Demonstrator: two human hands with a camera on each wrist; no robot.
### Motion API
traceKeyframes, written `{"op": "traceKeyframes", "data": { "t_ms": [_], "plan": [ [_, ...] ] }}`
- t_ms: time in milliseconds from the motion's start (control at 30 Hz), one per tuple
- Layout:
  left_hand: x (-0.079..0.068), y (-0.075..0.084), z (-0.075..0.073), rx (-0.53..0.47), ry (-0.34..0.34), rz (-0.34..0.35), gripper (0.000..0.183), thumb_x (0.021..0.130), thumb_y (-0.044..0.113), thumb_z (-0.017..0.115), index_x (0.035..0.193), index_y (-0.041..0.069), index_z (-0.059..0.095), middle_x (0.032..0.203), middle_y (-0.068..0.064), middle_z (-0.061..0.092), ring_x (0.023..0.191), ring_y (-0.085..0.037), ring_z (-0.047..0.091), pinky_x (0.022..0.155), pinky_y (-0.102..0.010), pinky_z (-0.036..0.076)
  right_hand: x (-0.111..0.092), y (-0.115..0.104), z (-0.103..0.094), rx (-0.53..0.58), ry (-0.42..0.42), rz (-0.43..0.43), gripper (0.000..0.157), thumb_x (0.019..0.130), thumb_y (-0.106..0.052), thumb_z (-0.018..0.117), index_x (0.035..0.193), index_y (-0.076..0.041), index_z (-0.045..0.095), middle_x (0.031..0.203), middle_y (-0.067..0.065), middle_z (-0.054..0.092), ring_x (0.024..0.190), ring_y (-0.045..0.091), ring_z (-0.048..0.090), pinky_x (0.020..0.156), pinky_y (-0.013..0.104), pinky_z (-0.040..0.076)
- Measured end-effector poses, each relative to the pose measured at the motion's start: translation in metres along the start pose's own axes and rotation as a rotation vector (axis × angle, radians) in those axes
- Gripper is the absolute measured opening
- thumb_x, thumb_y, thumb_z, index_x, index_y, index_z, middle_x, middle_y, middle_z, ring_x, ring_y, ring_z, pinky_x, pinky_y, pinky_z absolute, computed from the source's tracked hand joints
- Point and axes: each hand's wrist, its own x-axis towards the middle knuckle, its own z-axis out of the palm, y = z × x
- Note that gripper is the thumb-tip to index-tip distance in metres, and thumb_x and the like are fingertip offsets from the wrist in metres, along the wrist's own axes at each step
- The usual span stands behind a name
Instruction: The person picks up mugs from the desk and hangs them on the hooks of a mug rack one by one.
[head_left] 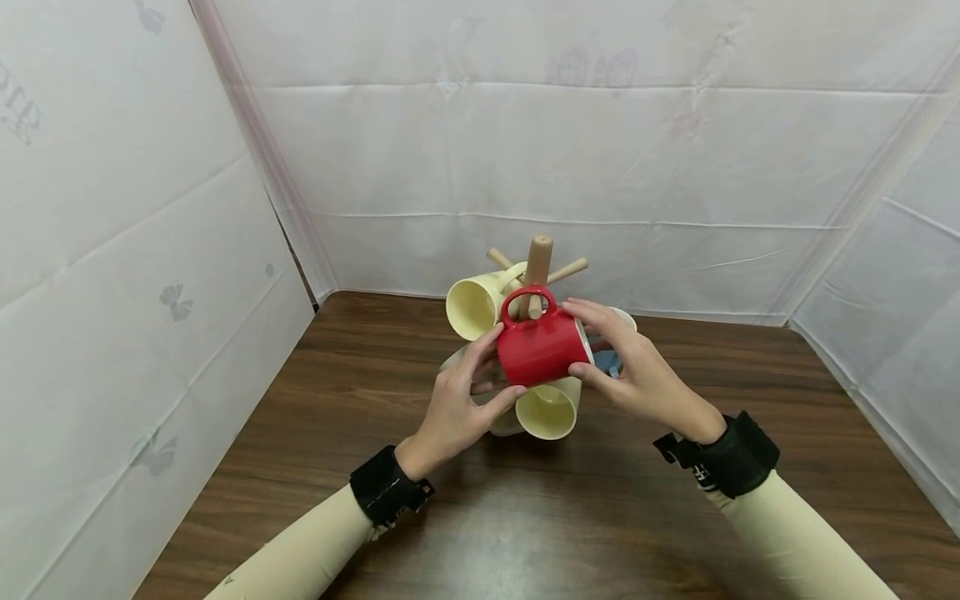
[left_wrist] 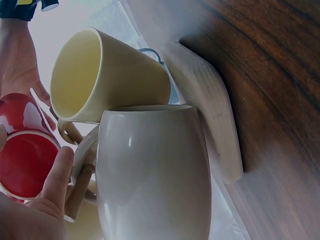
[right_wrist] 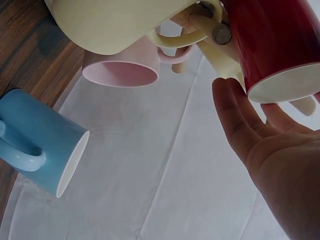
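Between both hands, a red mug (head_left: 542,352) lies on its side with its handle up, in front of a wooden mug tree (head_left: 538,260). Thumb and fingers of the left hand (head_left: 453,410) grip its base end. At the white rim, the right hand (head_left: 647,377) pinches it between thumb and fingers. The red handle overlaps a front peg in the head view. One pale yellow mug (head_left: 471,307) hangs at the tree's upper left, and another yellow mug (head_left: 547,415) hangs lower, below the red one. A cream mug (left_wrist: 152,170) hangs close beside the left hand.
A blue mug (right_wrist: 42,142) stands on the dark wood table (head_left: 330,400), to the right behind the hands. The pink mug (right_wrist: 120,70) hangs on the tree's far side. Its wooden base (left_wrist: 212,115) sits on the table. White sheeting (head_left: 525,150) encloses the back and sides.
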Motion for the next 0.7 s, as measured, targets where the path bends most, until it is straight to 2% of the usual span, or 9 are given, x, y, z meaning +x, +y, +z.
{"op": "traceKeyframes", "data": {
  "t_ms": [167, 367, 467, 633, 700],
  "plan": [
    [-0.004, -0.006, 0.0, 0.027, -0.002, 0.006, 0.074, 0.074, 0.001, 0.074, 0.138, 0.001, 0.036, 0.125, -0.014, 0.053, 0.103, -0.022, 0.058, 0.064, -0.041, 0.055, 0.001, -0.005, 0.002, -0.01, 0.018, -0.016, 0.078, 0.074, -0.014, 0.076, 0.142, -0.012, 0.036, 0.142, 0.008, 0.037, 0.107, 0.017, 0.052, 0.073, 0.04, 0.054],
    [-0.012, -0.029, 0.001, 0.037, -0.018, -0.027, 0.075, 0.079, 0.016, 0.073, 0.143, 0.013, 0.033, 0.129, -0.002, 0.051, 0.104, -0.017, 0.057, 0.069, -0.034, 0.054, 0.009, -0.031, -0.004, 0.012, 0.03, -0.024, 0.076, 0.072, -0.003, 0.075, 0.139, -0.004, 0.038, 0.138, 0.013, 0.041, 0.101, 0.017, 0.055, 0.071, 0.045, 0.054],
    [-0.014, -0.035, 0.002, 0.033, -0.024, -0.046, 0.074, 0.081, 0.023, 0.071, 0.144, 0.017, 0.032, 0.131, 0.001, 0.049, 0.106, -0.016, 0.055, 0.071, -0.032, 0.054, 0.011, -0.037, -0.005, 0.02, 0.03, -0.017, 0.075, 0.07, 0.0, 0.075, 0.137, -0.001, 0.039, 0.135, 0.016, 0.043, 0.101, 0.018, 0.055, 0.071, 0.045, 0.054],
    [-0.013, -0.031, 0.001, 0.036, -0.015, -0.031, 0.074, 0.08, 0.019, 0.072, 0.143, 0.014, 0.033, 0.13, -0.003, 0.051, 0.106, -0.018, 0.056, 0.069, -0.032, 0.054, 0.011, -0.039, -0.005, 0.027, 0.029, -0.006, 0.074, 0.07, -0.001, 0.075, 0.136, 0.001, 0.04, 0.134, 0.018, 0.043, 0.104, 0.019, 0.054, 0.072, 0.044, 0.054],
    [-0.011, -0.023, -0.001, 0.027, -0.007, -0.019, 0.074, 0.079, 0.012, 0.073, 0.142, 0.01, 0.034, 0.128, -0.007, 0.052, 0.105, -0.019, 0.056, 0.068, -0.035, 0.055, 0.011, -0.039, -0.005, 0.027, 0.03, -0.009, 0.074, 0.07, -0.001, 0.075, 0.136, 0.001, 0.04, 0.134, 0.019, 0.043, 0.104, 0.019, 0.053, 0.072, 0.044, 0.054]
  ]
}}
